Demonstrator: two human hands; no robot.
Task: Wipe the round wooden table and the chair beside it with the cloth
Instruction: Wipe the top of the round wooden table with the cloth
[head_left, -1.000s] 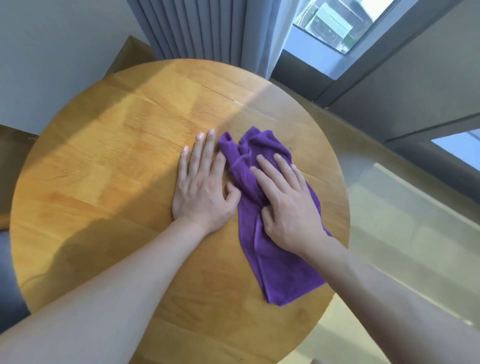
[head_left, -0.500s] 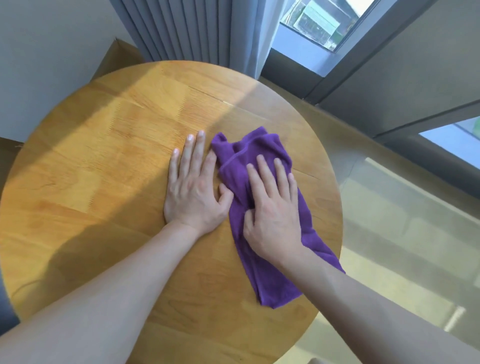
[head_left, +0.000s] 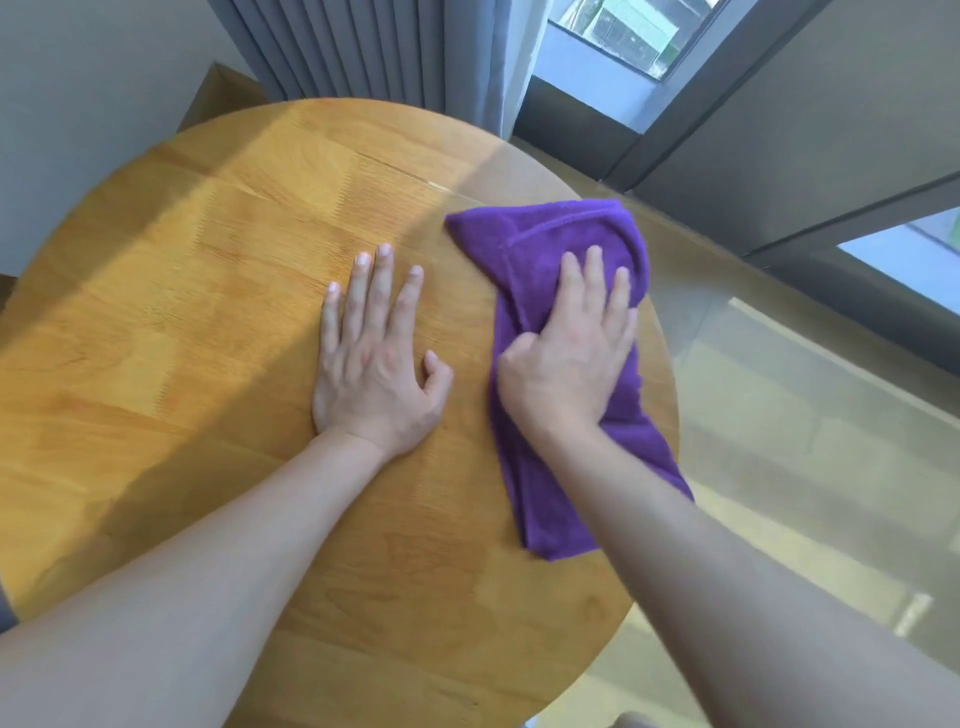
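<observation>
Round wooden table (head_left: 218, 322): honey-coloured top of jointed planks, visible grain, one seam line running across the far half. Far and left portions brightly lit; a broad band of shadow across the near left. Finish sound where visible — a faint duller patch near the front edge, nature unclear.

Purple cloth (head_left: 545, 244): crumpled lengthwise along the right-hand edge of the top, far end bunched and folded near the rim, near end trailing toward the front and partly over the edge.

Right hand (head_left: 566, 364): laid on the middle of the cloth, three fingers extended flat, thumb tucked in against the fabric — pressing, not gripping. Left hand (head_left: 374, 358): released, palm down and fingers spread on bare wood, just beside the cloth but apart from it.

Room: grey pleated curtain (head_left: 363, 47) behind the table, pale wall (head_left: 78, 104) at left, dark-framed window (head_left: 634, 36) at upper right with daylight outside, light wood-toned floor (head_left: 805, 441) at right with reflected glare.
</observation>
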